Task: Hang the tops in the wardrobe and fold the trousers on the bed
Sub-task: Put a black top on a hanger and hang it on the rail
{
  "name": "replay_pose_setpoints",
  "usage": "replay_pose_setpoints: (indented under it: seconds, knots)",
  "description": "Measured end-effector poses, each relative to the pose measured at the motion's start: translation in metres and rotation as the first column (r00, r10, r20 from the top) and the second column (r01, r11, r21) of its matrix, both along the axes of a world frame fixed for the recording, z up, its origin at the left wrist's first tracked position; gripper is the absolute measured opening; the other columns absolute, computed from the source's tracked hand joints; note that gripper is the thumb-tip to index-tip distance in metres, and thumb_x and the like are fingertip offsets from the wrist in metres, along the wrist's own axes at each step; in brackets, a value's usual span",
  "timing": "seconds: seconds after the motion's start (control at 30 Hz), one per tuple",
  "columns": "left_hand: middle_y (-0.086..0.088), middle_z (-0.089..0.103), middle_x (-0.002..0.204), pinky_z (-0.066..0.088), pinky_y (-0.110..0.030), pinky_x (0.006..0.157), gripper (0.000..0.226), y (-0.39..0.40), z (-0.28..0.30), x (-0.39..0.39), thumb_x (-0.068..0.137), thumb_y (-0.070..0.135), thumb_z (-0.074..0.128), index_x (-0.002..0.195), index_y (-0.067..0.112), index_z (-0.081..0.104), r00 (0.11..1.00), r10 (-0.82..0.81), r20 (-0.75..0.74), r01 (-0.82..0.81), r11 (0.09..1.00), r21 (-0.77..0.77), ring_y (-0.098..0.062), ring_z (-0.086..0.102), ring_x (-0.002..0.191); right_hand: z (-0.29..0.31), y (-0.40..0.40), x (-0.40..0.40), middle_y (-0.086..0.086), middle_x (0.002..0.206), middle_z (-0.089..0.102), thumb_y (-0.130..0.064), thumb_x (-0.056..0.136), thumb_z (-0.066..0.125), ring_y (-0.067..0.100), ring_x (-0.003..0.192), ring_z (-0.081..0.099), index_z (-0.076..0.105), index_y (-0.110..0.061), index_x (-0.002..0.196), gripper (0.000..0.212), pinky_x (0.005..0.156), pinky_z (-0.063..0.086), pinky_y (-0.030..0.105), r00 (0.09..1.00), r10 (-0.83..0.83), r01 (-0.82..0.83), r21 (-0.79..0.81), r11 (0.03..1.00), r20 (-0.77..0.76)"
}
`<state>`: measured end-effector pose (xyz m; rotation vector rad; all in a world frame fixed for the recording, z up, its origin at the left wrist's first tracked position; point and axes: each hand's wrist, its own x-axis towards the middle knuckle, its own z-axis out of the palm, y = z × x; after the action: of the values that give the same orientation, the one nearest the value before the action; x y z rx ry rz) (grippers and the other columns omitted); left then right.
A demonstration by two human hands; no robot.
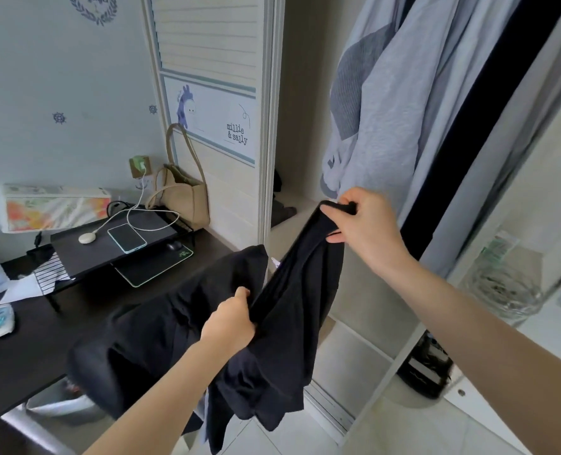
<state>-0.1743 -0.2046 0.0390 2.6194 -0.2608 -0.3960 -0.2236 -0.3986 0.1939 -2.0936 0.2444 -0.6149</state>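
A black garment hangs stretched between my two hands in front of the open wardrobe. My right hand grips its upper edge, raised near the hanging clothes. Lower down, my left hand grips a bunched fold of the same cloth. More black cloth lies draped over a chair back at the left, and I cannot tell whether it is part of the same garment. A light grey top hangs inside the wardrobe beside a dark garment.
A dark desk at the left carries a monitor stand, a phone, a charger cable and a beige bag. The wardrobe's sliding door stands left of the opening. A large water bottle sits at the right. White tile floor lies below.
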Motion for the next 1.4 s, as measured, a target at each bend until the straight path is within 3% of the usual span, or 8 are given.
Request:
replay_pose_setpoints:
  seconds: [0.17,0.33,0.53,0.63,0.83,1.13,1.27,1.4]
  knots:
    - [-0.012,0.070,0.064,0.033,-0.017,0.034,0.028,0.013,0.038,0.023,0.092,0.024,0.064,0.108,0.000,0.062,0.856,0.064,-0.513,-0.284,0.888,-0.363,-0.024,0.073,0.062,-0.006,-0.051,0.004,-0.005,0.048,0.049,-0.034,0.094,0.054,0.018,0.050,0.064,0.038,-0.018,0.065,0.036,0.046,0.039,0.028,0.970,-0.228,0.189,-0.339,0.921,-0.078]
    - [-0.014,0.071,0.072,0.061,-0.034,0.069,0.013,0.008,0.087,0.055,0.084,0.007,0.071,0.093,0.007,0.061,0.827,-0.005,-0.562,-0.523,0.361,-0.772,-0.024,0.071,0.065,-0.022,-0.089,0.026,0.005,0.056,0.061,-0.038,0.095,0.047,0.014,0.049,0.065,0.040,-0.015,0.067,0.037,0.058,0.049,0.032,0.937,-0.329,0.266,-0.373,0.889,-0.116]
    - [-0.001,0.072,0.084,0.048,-0.035,0.082,0.010,-0.027,0.133,0.111,0.078,0.013,0.067,0.088,0.012,0.067,0.712,-0.267,-0.649,-0.653,0.087,-0.752,-0.017,0.072,0.072,-0.022,-0.129,0.076,0.009,0.062,0.059,-0.035,0.094,0.046,0.023,0.058,0.065,0.038,-0.017,0.064,0.035,0.054,0.049,0.036,0.935,-0.337,0.261,-0.424,0.867,-0.114]
    - [-0.001,0.067,0.083,0.046,-0.036,0.081,0.007,-0.057,0.162,0.149,0.084,0.016,0.063,0.090,0.013,0.065,0.800,-0.198,-0.566,-0.540,0.170,-0.824,-0.019,0.065,0.082,-0.019,-0.160,0.110,0.006,0.058,0.059,-0.035,0.094,0.045,0.023,0.057,0.064,0.039,-0.018,0.065,0.034,0.056,0.051,0.038,0.929,-0.354,0.283,-0.410,0.867,-0.107]
    - [0.001,0.063,0.072,0.046,-0.035,0.070,0.011,-0.106,0.212,0.196,0.090,0.023,0.059,0.082,0.016,0.064,0.912,-0.105,-0.397,-0.361,0.253,-0.898,-0.019,0.057,0.073,-0.026,-0.178,0.163,0.004,0.061,0.053,-0.023,0.093,0.056,0.024,0.044,0.063,0.044,-0.013,0.077,0.023,0.050,0.048,0.034,0.976,-0.102,0.105,0.003,0.994,-0.193]
    - [0.001,0.068,0.079,0.052,-0.030,0.066,0.017,-0.145,0.243,0.264,0.086,0.029,0.071,0.093,0.014,0.070,0.985,-0.012,-0.172,-0.161,0.296,-0.941,-0.018,0.064,0.076,0.005,-0.168,0.211,0.003,0.075,0.071,-0.033,0.091,0.054,0.021,0.062,0.070,0.054,-0.020,0.078,0.019,0.056,0.054,0.039,0.875,0.217,-0.303,-0.141,0.942,-0.432]
    - [0.000,0.064,0.072,0.048,-0.023,0.066,0.015,-0.163,0.274,0.293,0.088,0.023,0.070,0.079,0.012,0.066,0.995,0.041,0.096,0.073,0.384,-0.920,-0.014,0.060,0.069,0.100,-0.137,0.240,-0.006,0.074,0.070,-0.043,0.089,0.049,0.009,0.066,0.064,0.058,-0.022,0.078,0.025,0.069,0.055,0.035,0.985,0.142,-0.173,-0.501,0.848,-0.101]
    - [0.005,0.067,0.074,0.047,-0.018,0.066,0.011,-0.174,0.304,0.321,0.090,0.015,0.066,0.079,0.014,0.068,0.850,0.138,0.508,0.376,0.518,-0.769,-0.008,0.061,0.070,0.196,-0.117,0.273,-0.006,0.074,0.064,-0.033,0.093,0.049,0.018,0.076,0.060,0.059,-0.021,0.083,0.019,0.071,0.051,0.035,0.963,0.037,0.157,-0.666,0.729,0.267]
